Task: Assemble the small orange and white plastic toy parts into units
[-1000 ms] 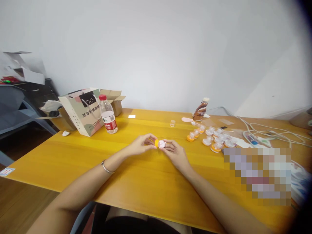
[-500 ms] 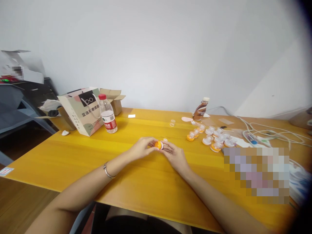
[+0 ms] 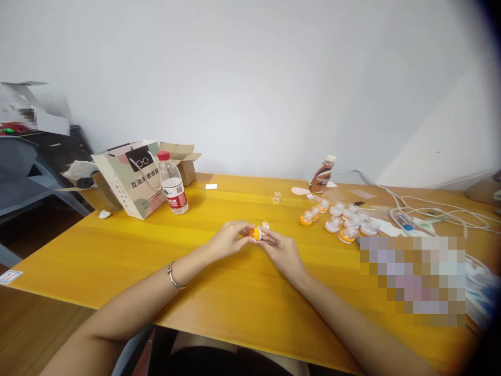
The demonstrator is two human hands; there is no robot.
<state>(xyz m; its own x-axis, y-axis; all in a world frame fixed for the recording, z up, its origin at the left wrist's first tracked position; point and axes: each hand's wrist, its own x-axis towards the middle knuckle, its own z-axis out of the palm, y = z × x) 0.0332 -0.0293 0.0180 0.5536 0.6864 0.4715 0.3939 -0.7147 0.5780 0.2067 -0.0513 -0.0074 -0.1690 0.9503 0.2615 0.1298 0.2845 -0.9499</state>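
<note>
head view: left hand (image 3: 229,240) and right hand (image 3: 282,255) press close together, carefully pinching a small orange-capped plastic pot (image 3: 255,233) between them over a yellow table (image 3: 97,266), matching pots (image 3: 333,225) right of the grip.

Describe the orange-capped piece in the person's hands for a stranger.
On the yellow table, find the cluster of orange-capped pieces at right. Just left of it, the left hand and right hand meet; the orange-capped piece sits between them. Unlike its neighbours, it is being held.
</note>
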